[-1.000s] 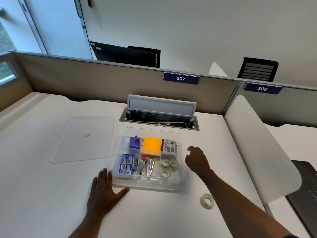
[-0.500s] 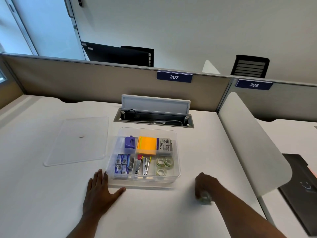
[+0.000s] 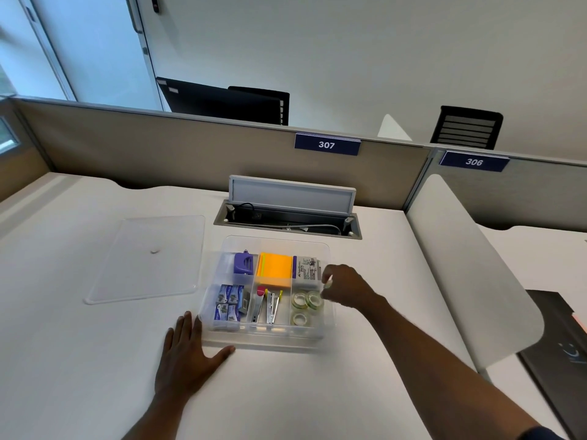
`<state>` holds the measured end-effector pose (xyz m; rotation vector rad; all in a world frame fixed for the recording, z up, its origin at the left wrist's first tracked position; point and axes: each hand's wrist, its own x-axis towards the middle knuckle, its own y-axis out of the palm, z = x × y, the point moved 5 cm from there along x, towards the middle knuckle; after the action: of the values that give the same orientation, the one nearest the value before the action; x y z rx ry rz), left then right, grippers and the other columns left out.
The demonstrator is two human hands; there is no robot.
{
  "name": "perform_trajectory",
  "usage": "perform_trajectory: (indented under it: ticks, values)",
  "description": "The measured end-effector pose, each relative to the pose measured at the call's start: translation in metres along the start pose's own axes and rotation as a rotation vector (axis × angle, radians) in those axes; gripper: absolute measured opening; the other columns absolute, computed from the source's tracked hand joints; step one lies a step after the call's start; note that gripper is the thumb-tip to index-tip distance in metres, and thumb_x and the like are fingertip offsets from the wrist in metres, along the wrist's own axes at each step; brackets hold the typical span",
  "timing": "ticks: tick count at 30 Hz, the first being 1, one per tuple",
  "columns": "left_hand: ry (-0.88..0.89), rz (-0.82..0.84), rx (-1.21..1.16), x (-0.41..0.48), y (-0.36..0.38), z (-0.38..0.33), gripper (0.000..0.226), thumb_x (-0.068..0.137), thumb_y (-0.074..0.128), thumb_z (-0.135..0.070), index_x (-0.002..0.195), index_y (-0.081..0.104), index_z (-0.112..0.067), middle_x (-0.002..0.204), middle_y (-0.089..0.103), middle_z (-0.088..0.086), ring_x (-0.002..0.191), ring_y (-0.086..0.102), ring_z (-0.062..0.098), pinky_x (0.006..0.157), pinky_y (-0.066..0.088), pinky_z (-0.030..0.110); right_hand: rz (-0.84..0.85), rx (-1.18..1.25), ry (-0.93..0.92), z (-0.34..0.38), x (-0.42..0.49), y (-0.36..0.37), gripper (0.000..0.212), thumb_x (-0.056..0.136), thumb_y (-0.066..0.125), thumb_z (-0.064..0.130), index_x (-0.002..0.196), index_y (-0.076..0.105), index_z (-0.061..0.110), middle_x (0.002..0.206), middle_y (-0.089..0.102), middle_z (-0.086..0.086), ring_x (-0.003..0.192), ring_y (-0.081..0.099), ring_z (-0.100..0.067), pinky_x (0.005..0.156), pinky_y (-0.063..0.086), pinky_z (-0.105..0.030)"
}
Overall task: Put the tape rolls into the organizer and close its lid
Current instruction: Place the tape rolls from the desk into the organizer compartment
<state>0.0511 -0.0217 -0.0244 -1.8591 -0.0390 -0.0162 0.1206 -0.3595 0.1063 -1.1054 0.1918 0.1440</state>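
Right hand [image 3: 344, 289] pinching tape roll [image 3: 328, 282] over organizer [image 3: 328, 315] at 4 o'clock compartment, three rolls [image 3: 306, 301] already inside. Left hand [image 3: 187, 354] flat, fingers spread, bracing 7 o'clock corner. Risk: roll bouncing out on crowded pile. Lid [image 3: 149, 258] off at 10 o'clock.

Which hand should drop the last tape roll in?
Right. The right hand already holds a tape roll above the organizer, over the compartment with three rolls. The left hand lies flat on the desk, bracing the organizer's near corner.
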Motion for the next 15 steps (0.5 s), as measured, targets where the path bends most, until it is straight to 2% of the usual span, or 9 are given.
perform_trajectory:
  ticks: [4, 7, 12, 15]
  values:
    - [0.000, -0.002, -0.002, 0.000, 0.001, 0.001, 0.114, 0.065, 0.030, -0.091, 0.145, 0.031, -0.009, 0.155, 0.028, 0.016, 0.146, 0.021, 0.028, 0.120, 0.017, 0.045, 0.170, -0.016, -0.106, 0.014, 0.001, 0.023, 0.027, 0.071, 0.074, 0.014, 0.097, 0.065, 0.012, 0.112, 0.063, -0.008, 0.098, 0.055, -0.021, 0.069, 0.042, -0.022]
    - [-0.003, 0.005, -0.003, 0.001, 0.003, 0.003, 0.114, 0.065, 0.031, -0.091, 0.144, 0.032, -0.009, 0.155, 0.029, 0.016, 0.145, 0.022, 0.028, 0.120, 0.019, 0.046, 0.216, -0.039, -0.136, 0.016, -0.001, 0.031, 0.034, 0.072, 0.074, 0.015, 0.105, 0.065, 0.013, 0.117, 0.059, -0.008, 0.105, 0.056, -0.024, 0.079, 0.047, -0.028]
    - [-0.006, 0.014, -0.001, 0.002, 0.005, 0.004, 0.113, 0.065, 0.033, -0.091, 0.144, 0.032, -0.010, 0.154, 0.030, 0.016, 0.145, 0.023, 0.029, 0.120, 0.020, 0.046, 0.027, -0.053, -0.146, 0.014, 0.003, 0.020, 0.025, 0.079, 0.066, 0.013, 0.104, 0.067, 0.010, 0.122, 0.059, -0.014, 0.115, 0.054, -0.028, 0.094, 0.047, -0.033]
    - [-0.006, 0.018, 0.003, 0.002, 0.006, 0.005, 0.113, 0.066, 0.034, -0.091, 0.144, 0.032, -0.011, 0.154, 0.030, 0.016, 0.145, 0.024, 0.028, 0.120, 0.020, 0.046, -0.129, -0.029, -0.085, 0.010, 0.006, 0.010, 0.018, 0.083, 0.063, 0.014, 0.099, 0.067, 0.007, 0.114, 0.061, -0.015, 0.109, 0.058, -0.028, 0.083, 0.048, -0.025]
